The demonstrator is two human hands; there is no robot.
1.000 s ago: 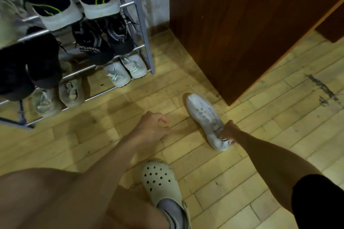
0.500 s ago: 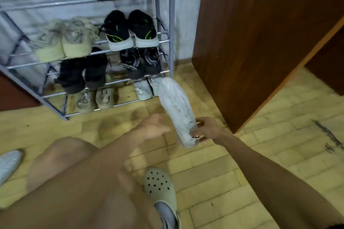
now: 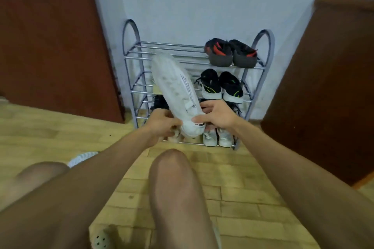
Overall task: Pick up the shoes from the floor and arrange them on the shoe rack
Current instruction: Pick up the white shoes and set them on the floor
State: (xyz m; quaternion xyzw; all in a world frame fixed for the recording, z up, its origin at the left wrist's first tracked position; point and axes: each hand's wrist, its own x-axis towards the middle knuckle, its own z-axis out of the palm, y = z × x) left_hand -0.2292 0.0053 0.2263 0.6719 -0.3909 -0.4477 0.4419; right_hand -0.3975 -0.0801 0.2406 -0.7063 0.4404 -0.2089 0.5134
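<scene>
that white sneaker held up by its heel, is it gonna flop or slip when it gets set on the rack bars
The white sneaker probably stays stiff: held only at the heel by the left hand and right hand, its toe doesn't droop. It seems light. On the shoe rack rails it might slide.

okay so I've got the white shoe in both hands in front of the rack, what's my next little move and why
Probably ease the white shoe forward onto the bare left half of the top shelf. Both the left hand and right hand grip its heel, its toe already points there, and the black-and-red pair fills the right.
</scene>
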